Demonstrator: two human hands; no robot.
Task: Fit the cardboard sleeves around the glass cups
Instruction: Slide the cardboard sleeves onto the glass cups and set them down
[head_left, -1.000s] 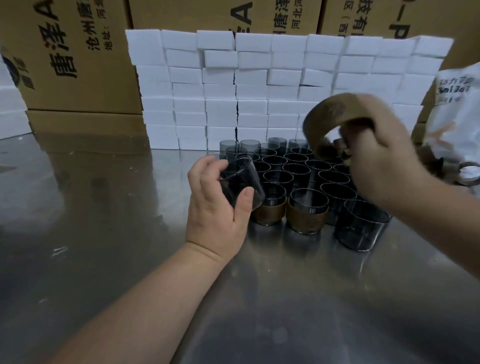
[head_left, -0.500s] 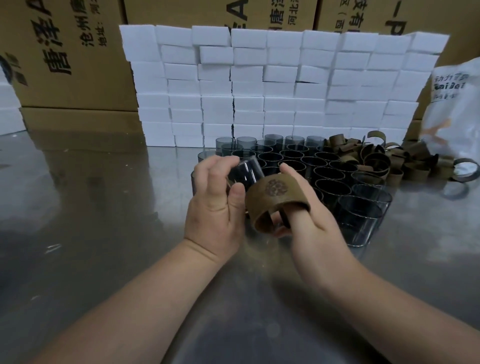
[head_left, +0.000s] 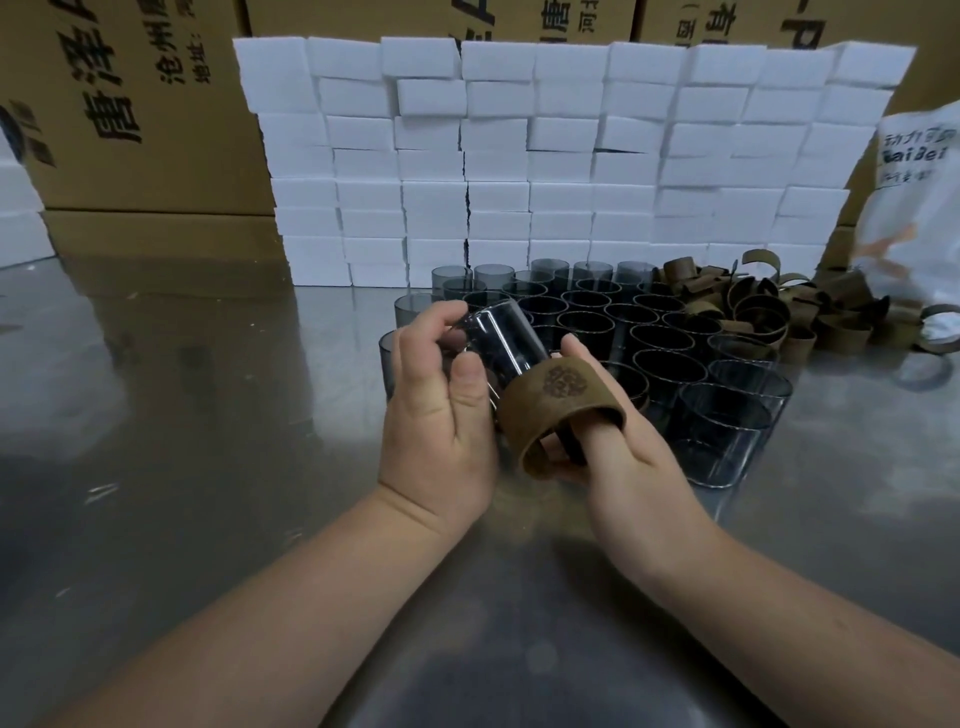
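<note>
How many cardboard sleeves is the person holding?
1: the cardboard sleeve held by the right hand, beside the glass cup in the left hand. Loose sleeves lie piled rightward.

1. The one head view looks forward and down from the person's head, facing the stacked wall of white foam blocks (head_left: 571, 156).
2. It is close: the left hand (head_left: 441, 415) and right hand (head_left: 623, 457) fill the centre, just before that wall.
3. The wide lens also takes in the shiny steel table (head_left: 182, 467) below the wall and the brown printed cardboard cartons (head_left: 130, 104) behind it.
</note>
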